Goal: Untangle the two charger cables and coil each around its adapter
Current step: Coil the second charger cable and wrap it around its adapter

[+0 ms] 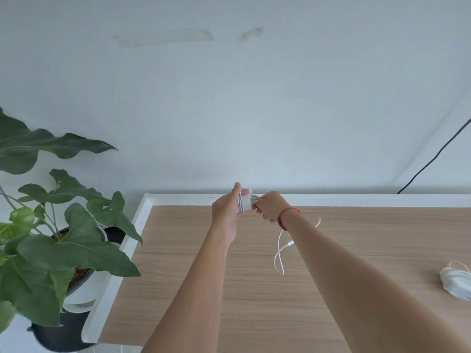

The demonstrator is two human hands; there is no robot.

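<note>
Your left hand [226, 212] has its fingers curled round the small white boxy charger adapter [246, 203] and holds it in the air above the far edge of the wood-grain tabletop [204, 289]. A few turns of the thin white charger cable [276, 258] sit wound round the adapter. Your right hand [270, 206] is right against the adapter at its 3 o'clock, at the end with the metal prongs. Its fingers are curled in and pinch the cable there. A red string bracelet [289, 216] circles that wrist.

From under your right hand the loose cable drops toward 5 o'clock and hangs in a loop over the tabletop. You cannot tell whether it touches the wood. Its small white connector [290, 242] shows just beside your right forearm.

Well apart, at 4 o'clock from your hands, the second white charger [456, 282] lies on the tabletop with its cable wound round it in a bundle. At 8 o'clock, off the tabletop's white-framed left edge, a broad-leafed green potted plant [63, 238] stands. A black cord [433, 159] runs down the pale wall [229, 110] at 2 o'clock.
</note>
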